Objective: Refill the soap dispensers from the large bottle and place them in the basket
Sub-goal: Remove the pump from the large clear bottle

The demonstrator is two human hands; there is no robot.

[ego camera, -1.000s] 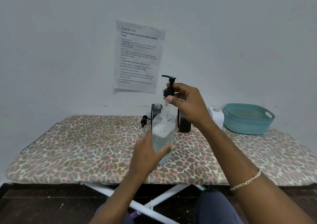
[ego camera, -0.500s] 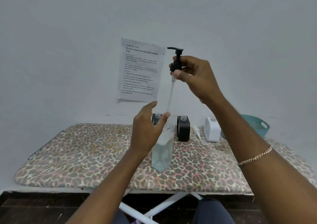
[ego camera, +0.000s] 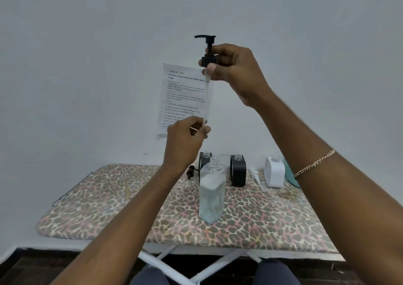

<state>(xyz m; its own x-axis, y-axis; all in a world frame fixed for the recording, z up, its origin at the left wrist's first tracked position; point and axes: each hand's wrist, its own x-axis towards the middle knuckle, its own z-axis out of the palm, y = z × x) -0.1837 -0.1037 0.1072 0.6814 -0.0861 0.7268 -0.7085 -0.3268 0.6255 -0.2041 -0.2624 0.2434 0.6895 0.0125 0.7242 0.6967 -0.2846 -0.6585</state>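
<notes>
A person's two bare arms reach up over a board (ego camera: 109, 208) with a leopard-print cover, seen from a head-worn camera. The right hand (ego camera: 235, 71) is raised well above the board, in front of a pale wall. Its thumb and fingers curl round the collar of a black pump head (ego camera: 208, 54), whose spout points left. A clear dip tube (ego camera: 207, 101) hangs straight down from the pump head. The left hand (ego camera: 187, 135), lower down, pinches the bottom end of that tube between thumb and curled fingers.

Directly below, the large bottle (ego camera: 212, 194) stands upright near the middle of the board, apart from both hands. It is clear, open at the neck, and mostly full of clear liquid.

Along the back edge stands a black dispenser (ego camera: 204, 161), partly hidden behind the bottle. A second black dispenser (ego camera: 238, 172) is just to its right. Further right along that edge is a white dispenser (ego camera: 274, 172). All three are open at the top. A black pump (ego camera: 190, 172) lies on the board left of them. A white pump (ego camera: 254, 174) lies between the second black dispenser and the white one.

At the back right corner a sliver of teal, probably the basket (ego camera: 289, 173), shows behind the right forearm. A printed sheet (ego camera: 183, 97) is stuck to the wall behind the hands. A gold chain bracelet (ego camera: 314, 164) circles the right wrist.
</notes>
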